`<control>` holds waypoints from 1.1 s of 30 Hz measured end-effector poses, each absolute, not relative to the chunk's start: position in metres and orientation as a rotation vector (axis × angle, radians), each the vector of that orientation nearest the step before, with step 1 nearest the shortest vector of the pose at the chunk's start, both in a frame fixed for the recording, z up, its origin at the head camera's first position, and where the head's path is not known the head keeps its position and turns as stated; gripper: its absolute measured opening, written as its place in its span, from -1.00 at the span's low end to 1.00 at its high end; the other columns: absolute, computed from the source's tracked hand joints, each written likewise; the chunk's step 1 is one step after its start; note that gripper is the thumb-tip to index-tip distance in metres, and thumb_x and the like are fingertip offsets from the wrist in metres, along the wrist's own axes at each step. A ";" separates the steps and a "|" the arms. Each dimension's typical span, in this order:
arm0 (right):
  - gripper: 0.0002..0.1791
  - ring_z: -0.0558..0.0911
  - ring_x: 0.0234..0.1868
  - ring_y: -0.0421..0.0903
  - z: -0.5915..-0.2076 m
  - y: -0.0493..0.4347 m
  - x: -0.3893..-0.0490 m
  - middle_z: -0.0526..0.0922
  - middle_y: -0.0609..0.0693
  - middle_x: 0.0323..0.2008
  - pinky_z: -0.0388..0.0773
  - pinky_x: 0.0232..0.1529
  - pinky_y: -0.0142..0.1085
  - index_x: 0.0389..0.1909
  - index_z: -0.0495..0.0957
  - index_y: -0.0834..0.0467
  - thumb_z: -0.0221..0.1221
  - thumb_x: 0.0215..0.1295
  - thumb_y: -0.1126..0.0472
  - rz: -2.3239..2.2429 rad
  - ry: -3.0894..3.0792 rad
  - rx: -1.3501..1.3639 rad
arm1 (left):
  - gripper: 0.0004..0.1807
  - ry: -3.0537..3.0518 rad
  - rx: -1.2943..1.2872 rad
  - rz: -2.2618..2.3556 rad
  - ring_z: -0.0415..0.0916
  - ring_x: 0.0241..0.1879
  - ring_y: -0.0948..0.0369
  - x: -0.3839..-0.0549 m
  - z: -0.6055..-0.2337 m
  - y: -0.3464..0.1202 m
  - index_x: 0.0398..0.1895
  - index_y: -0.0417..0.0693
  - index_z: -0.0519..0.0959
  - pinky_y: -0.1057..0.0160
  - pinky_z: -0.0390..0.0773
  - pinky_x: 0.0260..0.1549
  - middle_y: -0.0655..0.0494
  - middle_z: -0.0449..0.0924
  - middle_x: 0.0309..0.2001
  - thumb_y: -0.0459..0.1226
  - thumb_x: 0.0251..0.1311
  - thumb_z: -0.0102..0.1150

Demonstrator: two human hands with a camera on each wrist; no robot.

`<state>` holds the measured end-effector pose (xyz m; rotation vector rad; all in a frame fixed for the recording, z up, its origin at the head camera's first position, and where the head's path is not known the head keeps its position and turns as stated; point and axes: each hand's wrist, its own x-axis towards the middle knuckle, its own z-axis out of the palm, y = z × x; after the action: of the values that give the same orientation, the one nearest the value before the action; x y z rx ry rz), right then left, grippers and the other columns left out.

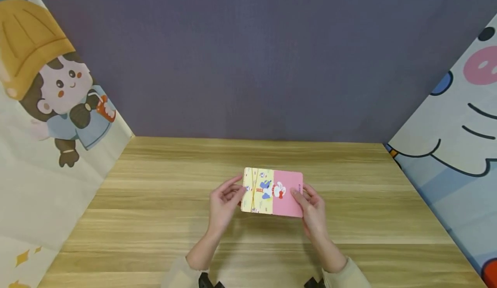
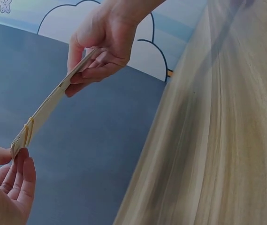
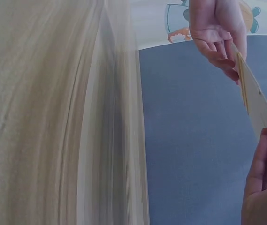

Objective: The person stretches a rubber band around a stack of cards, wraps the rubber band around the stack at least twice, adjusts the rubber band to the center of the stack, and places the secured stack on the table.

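Observation:
A thin booklet (image 1: pixel 288 205), pink on one half and yellow with cartoon figures on the other, is held up above the table between both hands. A rubber band (image 1: pixel 254 188) crosses itself around its yellow end. My left hand (image 1: pixel 224 204) pinches the yellow end between thumb and fingers, close to the band. At the pink end, my right hand (image 1: pixel 314 210) grips the edge, thumb on the front and fingers behind. Seen edge-on in the left wrist view, the booklet (image 2: pixel 53 96) is slim, and the band (image 2: pixel 28 132) wraps around both faces.
Beneath the hands lies a wood-grain table (image 1: pixel 155 219). A dark grey-blue panel (image 1: pixel 248 63) stands at its back edge. Cartoon-printed sheets rise on the left (image 1: pixel 35 184) and right (image 1: pixel 446 184) sides.

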<state>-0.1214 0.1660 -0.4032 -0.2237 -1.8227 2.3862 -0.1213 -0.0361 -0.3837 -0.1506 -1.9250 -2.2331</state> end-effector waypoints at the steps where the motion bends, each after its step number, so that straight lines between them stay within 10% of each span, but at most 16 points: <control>1: -0.65 0.61 -0.50 -0.14 -0.405 0.166 -0.122 0.62 -0.02 -0.47 0.60 -0.49 -0.31 -0.04 0.34 0.41 0.08 0.14 0.41 2.374 -1.831 -0.227 | -0.68 -1.920 -0.150 -2.238 0.50 -0.54 0.26 -0.121 -0.385 -0.036 -0.10 -0.49 0.43 0.40 0.56 -0.59 -0.37 0.52 -0.36 -0.61 0.00 0.07; 10: -0.60 0.60 -0.48 -0.03 -0.507 0.199 -0.168 0.59 0.21 -0.34 0.60 -0.53 -0.24 -0.12 0.46 0.35 0.22 0.09 0.17 2.442 -1.763 -0.096 | -0.72 -1.824 -0.135 -2.238 0.52 -0.56 0.27 -0.125 -0.404 -0.036 -0.15 -0.50 0.47 0.38 0.57 -0.62 -0.37 0.52 -0.38 -0.59 0.01 0.10; 33: -0.59 0.57 -0.52 -0.13 -0.502 0.198 -0.164 0.62 0.12 -0.42 0.56 -0.60 -0.34 -0.23 0.56 0.33 0.28 0.00 0.09 2.330 -1.879 -0.257 | -0.77 -1.901 -0.136 -2.235 0.51 -0.58 0.24 -0.144 -0.411 -0.042 -0.19 -0.46 0.48 0.31 0.57 -0.66 -0.27 0.52 -0.34 -0.50 0.06 0.11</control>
<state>-0.1642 0.1982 -0.5024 -0.2567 -1.8794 2.3299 -0.1443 -0.0424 -0.4110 -0.1365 -1.9010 -2.2352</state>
